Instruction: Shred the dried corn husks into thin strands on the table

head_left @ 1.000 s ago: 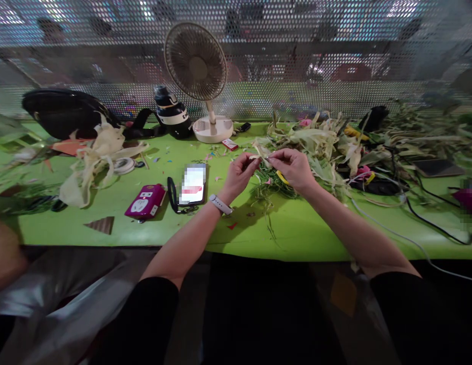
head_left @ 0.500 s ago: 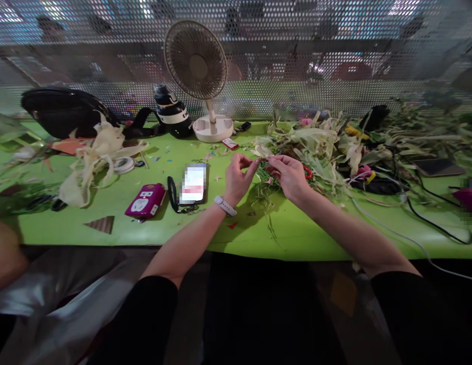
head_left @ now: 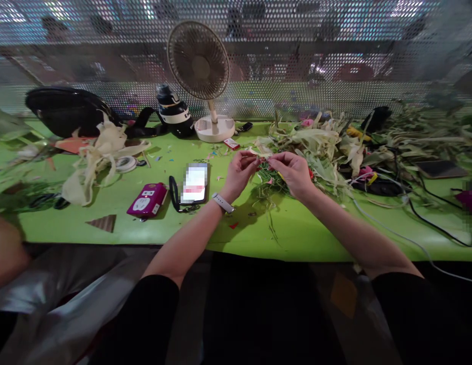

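Observation:
A pale strip of husk (head_left: 260, 154) spans the short gap between my two hands, above the green table. Its left part is pinched by my left hand (head_left: 241, 171), which has a white band at the wrist. The fingertips of my right hand (head_left: 292, 172) are closed on the other end. Beneath them lies a loose bunch of thin green strands (head_left: 271, 185), partly covered by my right hand. Just beyond and to the right, a heap of pale dried husks (head_left: 315, 139) rests on the table.
On the green table (head_left: 243, 243) stand a fan (head_left: 215, 129), a black bottle (head_left: 175, 114) and a black bag (head_left: 70, 111). A phone (head_left: 194, 183) and a purple box (head_left: 147, 201) lie left of my hands. Cables (head_left: 406, 233) run at the right. Another person's arm (head_left: 7, 248) shows at far left.
My left hand's fingers are curled more closely around the husk, and the strip now shows stretched flatter between both hands. The whole view has shifted slightly.

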`<state>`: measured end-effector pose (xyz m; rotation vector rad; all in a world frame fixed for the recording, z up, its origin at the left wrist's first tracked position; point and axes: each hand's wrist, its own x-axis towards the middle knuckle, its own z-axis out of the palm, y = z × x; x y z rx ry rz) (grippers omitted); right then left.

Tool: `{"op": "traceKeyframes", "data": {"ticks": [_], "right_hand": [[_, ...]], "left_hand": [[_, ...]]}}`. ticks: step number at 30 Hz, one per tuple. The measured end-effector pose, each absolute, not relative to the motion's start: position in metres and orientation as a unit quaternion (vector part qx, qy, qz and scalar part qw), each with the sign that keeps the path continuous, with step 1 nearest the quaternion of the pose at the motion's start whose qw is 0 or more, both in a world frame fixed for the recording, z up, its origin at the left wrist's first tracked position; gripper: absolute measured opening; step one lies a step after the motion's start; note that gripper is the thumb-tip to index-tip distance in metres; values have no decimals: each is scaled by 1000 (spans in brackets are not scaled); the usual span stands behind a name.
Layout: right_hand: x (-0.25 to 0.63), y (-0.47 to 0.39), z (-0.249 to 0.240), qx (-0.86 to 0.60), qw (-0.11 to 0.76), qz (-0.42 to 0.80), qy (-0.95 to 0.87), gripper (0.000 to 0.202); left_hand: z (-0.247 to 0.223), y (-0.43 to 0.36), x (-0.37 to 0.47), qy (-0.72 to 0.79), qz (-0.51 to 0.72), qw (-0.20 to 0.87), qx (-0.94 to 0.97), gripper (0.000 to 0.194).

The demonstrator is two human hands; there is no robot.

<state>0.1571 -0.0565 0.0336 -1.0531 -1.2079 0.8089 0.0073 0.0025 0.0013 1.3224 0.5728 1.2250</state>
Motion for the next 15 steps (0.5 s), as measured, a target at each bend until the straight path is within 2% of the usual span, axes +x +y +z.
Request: {"op": "traceKeyframes", "data": {"ticks": [6,15], "right_hand": [[188,-49,56,-447,662,236,-554,17],[192,-41,48,-407,570,449,-555,27]], "left_hand": [[3,4,5,169,453,655,581,39],[9,-5,3,135,411,696,573,41]]}}
